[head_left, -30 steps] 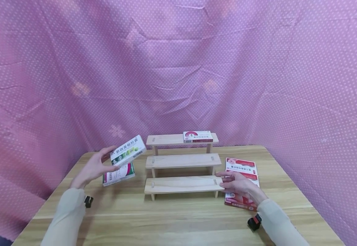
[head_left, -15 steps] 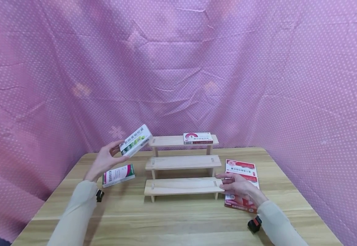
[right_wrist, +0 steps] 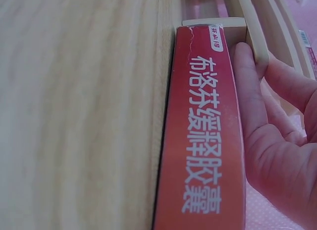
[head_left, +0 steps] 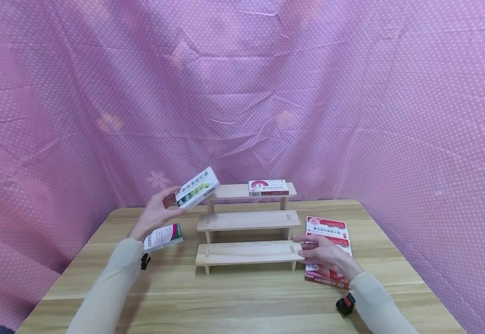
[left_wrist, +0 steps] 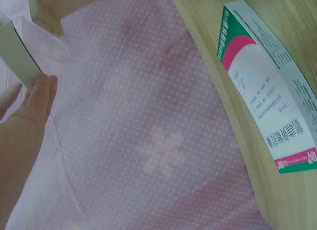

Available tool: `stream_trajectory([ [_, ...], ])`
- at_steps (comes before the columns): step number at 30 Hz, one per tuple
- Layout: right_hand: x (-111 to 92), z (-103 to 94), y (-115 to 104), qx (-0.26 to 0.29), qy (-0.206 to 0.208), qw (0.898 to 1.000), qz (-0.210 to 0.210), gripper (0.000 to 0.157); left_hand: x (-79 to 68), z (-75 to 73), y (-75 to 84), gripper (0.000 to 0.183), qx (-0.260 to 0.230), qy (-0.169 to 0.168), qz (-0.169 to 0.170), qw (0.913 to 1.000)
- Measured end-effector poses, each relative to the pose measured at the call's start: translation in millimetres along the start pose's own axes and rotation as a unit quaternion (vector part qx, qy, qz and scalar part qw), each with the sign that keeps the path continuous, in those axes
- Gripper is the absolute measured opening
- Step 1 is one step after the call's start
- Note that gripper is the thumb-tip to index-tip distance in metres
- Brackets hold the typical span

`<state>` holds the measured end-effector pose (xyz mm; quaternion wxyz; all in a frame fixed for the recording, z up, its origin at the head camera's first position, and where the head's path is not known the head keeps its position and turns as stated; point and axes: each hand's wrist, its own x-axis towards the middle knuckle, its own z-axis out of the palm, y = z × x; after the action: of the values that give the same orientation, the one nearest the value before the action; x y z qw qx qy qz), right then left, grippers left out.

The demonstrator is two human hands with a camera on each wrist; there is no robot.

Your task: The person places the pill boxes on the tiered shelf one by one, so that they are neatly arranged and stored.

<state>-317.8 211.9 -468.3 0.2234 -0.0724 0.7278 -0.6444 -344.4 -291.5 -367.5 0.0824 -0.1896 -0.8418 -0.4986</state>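
My left hand [head_left: 157, 211] grips a white medicine box [head_left: 197, 189] with green pictures, tilted, in front of the left end of the top step. In the left wrist view this box [left_wrist: 19, 56] shows only a pale side, fingers along its edge. My right hand [head_left: 325, 253] pinches the right end of the lowest step of a three-tier wooden stand [head_left: 248, 253]; in the right wrist view, thumb and fingers lie on both faces of the board [right_wrist: 252, 36]. Right under that hand lies a red medicine box [right_wrist: 205, 136].
A white box with red arcs [head_left: 268, 187] lies on the top step's right half. Left of the stand, a white, pink and green box [head_left: 164, 237] rests on the wooden table [head_left: 242, 301]. Red-and-white boxes [head_left: 327, 226] lie at the right. Pink dotted cloth [head_left: 242, 93] hangs behind.
My left hand has carried the white medicine box to the right and upward, from above the pink-and-green box to the top step's left end. My right hand stays at the lowest step.
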Motion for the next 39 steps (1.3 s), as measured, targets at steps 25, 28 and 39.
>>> stream_trajectory([
  [25, -1, 1.5, -1, 0.003, 0.004, 1.000, 0.004, 0.054, 50.8, 27.0, 25.4, 0.087, -0.048, -0.070, -0.043, 0.9954],
  [28, -1, 2.0, -1, 0.004, 0.003, 1.000, 0.005, 0.054, 55.7, 27.5, 25.8, 0.084, -0.055, -0.082, -0.049, 0.9939],
  [39, -1, 1.5, -2, 0.007, 0.001, 1.000, 0.006, 0.054, 71.7, 28.6, 30.6, 0.078, 0.014, -0.145, -0.031, 0.9889],
])
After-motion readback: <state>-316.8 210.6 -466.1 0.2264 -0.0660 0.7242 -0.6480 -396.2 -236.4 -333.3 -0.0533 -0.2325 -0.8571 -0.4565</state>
